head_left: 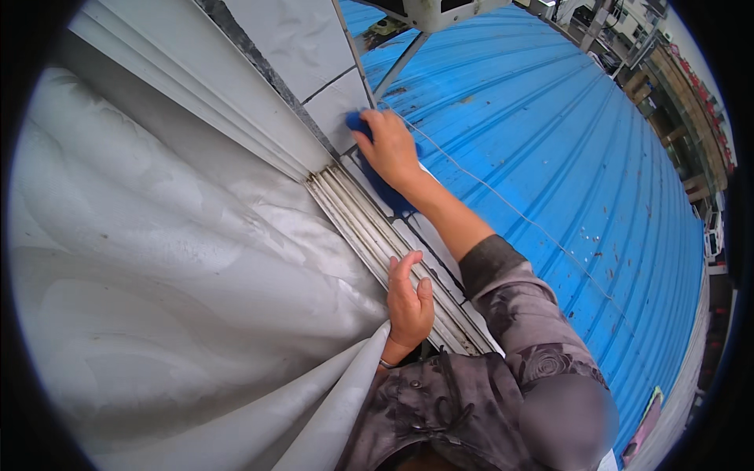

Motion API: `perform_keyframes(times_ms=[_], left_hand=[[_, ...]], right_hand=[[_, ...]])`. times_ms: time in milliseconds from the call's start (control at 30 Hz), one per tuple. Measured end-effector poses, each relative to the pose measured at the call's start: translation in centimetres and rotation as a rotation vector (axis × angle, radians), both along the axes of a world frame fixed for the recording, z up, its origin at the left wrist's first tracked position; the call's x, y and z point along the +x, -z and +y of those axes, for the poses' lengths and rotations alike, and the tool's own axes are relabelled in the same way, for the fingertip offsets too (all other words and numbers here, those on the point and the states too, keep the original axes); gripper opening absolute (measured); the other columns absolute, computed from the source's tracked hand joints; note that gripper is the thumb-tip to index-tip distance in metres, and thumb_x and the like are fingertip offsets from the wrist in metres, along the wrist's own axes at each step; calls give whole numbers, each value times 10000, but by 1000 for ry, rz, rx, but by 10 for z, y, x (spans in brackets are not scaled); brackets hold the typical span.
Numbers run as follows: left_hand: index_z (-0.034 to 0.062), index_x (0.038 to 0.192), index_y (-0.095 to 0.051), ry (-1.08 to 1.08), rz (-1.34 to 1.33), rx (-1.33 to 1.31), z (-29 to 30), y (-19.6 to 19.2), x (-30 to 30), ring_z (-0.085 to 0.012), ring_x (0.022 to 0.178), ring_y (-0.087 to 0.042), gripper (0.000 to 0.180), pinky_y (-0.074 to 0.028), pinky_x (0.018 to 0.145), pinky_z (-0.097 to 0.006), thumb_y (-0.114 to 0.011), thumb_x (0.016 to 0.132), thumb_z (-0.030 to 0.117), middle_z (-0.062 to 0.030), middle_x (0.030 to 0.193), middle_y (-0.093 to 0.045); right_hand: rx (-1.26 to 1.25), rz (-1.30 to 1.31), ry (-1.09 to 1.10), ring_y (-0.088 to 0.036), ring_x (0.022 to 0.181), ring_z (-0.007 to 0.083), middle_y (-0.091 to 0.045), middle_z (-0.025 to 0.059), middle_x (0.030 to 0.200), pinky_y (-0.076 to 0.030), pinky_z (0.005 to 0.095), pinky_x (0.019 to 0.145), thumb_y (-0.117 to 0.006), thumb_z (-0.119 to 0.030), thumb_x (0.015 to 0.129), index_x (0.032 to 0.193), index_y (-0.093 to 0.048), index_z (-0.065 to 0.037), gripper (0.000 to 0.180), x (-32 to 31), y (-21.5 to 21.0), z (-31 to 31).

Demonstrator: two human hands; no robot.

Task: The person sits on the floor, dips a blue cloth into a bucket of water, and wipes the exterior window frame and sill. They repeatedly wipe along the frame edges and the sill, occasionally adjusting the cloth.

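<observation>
Blue cloth (385, 189) partly hidden by right hand (390, 149), curtain (173, 251) cropped

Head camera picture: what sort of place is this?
Probably a building's open window, seen from indoors: there's a grooved window track, a pale curtain on the left and a blue ribbed roof outside.

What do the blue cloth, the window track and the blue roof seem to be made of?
The blue cloth looks like matte fabric, given its limp, irregular outline; fibre unclear. The window track has smooth, off-white parallel ridges: coated aluminium or plastic, can't tell which. The blue roof is probably painted sheet metal, judging by its raised ribs.
</observation>
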State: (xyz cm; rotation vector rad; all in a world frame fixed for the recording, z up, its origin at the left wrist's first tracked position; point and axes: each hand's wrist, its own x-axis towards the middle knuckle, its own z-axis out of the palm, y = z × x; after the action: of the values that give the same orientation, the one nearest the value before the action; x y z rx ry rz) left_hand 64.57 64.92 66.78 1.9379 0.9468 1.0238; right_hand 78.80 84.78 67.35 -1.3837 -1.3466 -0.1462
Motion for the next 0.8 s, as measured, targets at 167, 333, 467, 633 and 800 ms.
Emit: perform_keyframes(times_ms=[167, 333, 467, 633, 800], left_hand=[[-45, 1279, -401, 16, -14, 7, 1, 2, 2, -377, 1124, -508, 408, -247, 1084, -522, -480, 900, 86, -200, 1187, -543], [-79, 1301, -361, 14, 35, 68, 1, 2, -3, -332, 1086, -537, 421, -357, 1004, -424, -444, 940, 119, -225, 1167, -551], [-57, 1291, -383, 10, -8, -10, -1, 0, 1, -358, 1109, -520, 412, -277, 1059, -491, -459, 920, 104, -204, 1169, -554], [-49, 1293, -385, 23, -15, -20, 1, 0, 2, -368, 1120, -513, 415, -233, 1088, -526, -462, 931, 139, -199, 1174, -553], [-39, 1295, -385, 5, -1, 12, -2, 3, 1, -369, 1113, -515, 422, -241, 1083, -529, -481, 915, 116, -195, 1174, -554]], right_hand=[[-97, 16, 78, -555, 842, 360, -556, 149, 859, -471, 443, 685, -690, -155, 761, 894, -584, -80, 186, 1, 11, 36], [-109, 43, 38, -556, 831, 374, -556, 157, 857, -471, 449, 706, -686, -156, 761, 891, -599, -66, 181, -3, 24, 31], [168, 33, -22, -547, 889, 356, -555, 145, 882, -473, 428, 711, -696, -151, 748, 903, -606, -68, 198, -6, -6, 36], [-423, -90, 6, -543, 898, 352, -564, 145, 907, -466, 426, 733, -693, -177, 761, 920, -596, -69, 215, 23, 48, 11], [-20, 142, -29, -532, 935, 369, -562, 174, 972, -457, 428, 781, -687, -170, 778, 968, -595, -57, 240, 14, -17, 2]])
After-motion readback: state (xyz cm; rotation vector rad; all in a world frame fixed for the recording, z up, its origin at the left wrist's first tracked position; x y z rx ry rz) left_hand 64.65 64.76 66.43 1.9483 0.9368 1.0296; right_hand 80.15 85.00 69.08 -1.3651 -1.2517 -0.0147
